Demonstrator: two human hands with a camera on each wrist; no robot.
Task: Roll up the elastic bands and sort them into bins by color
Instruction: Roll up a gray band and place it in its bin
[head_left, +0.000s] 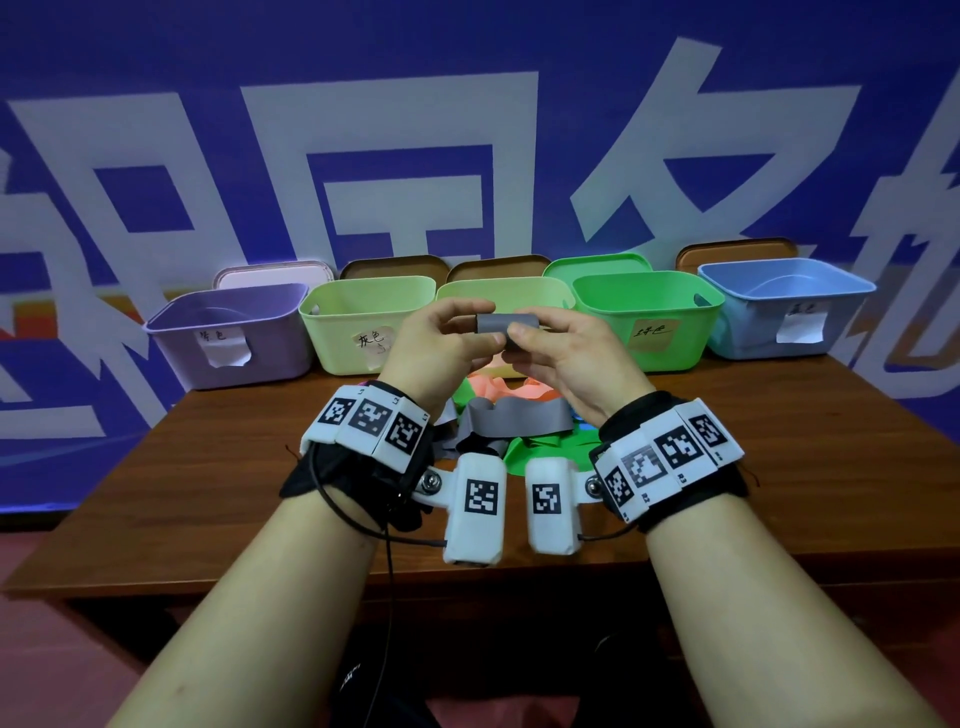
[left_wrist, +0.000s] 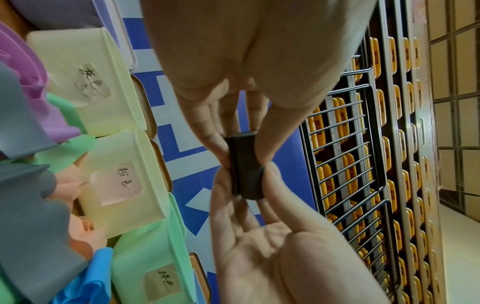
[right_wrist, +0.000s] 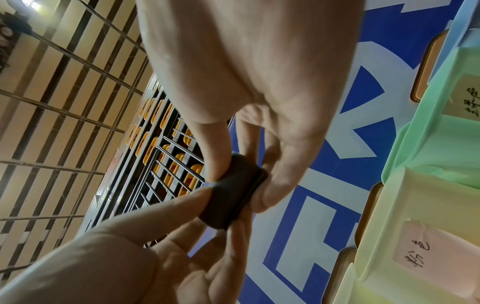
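A grey elastic band rolled into a short tight cylinder (head_left: 506, 323) is held up in front of the bins, above the table. My left hand (head_left: 470, 328) pinches its left end between thumb and fingers, and my right hand (head_left: 535, 328) pinches its right end. The left wrist view shows the roll (left_wrist: 246, 166) dark between both sets of fingertips. In the right wrist view the roll (right_wrist: 233, 191) is pinched the same way. Loose bands lie heaped under my hands: grey (head_left: 514, 421), orange-pink (head_left: 498, 387) and green (head_left: 545, 449).
Several open bins with paper labels line the table's back edge: purple (head_left: 228, 338), pale green (head_left: 363, 322), pale yellow-green (head_left: 550, 296), green (head_left: 649, 312) and blue (head_left: 784, 306). Lids lean behind them against a blue banner. The brown table (head_left: 208, 493) shows bare wood left and right of the heap.
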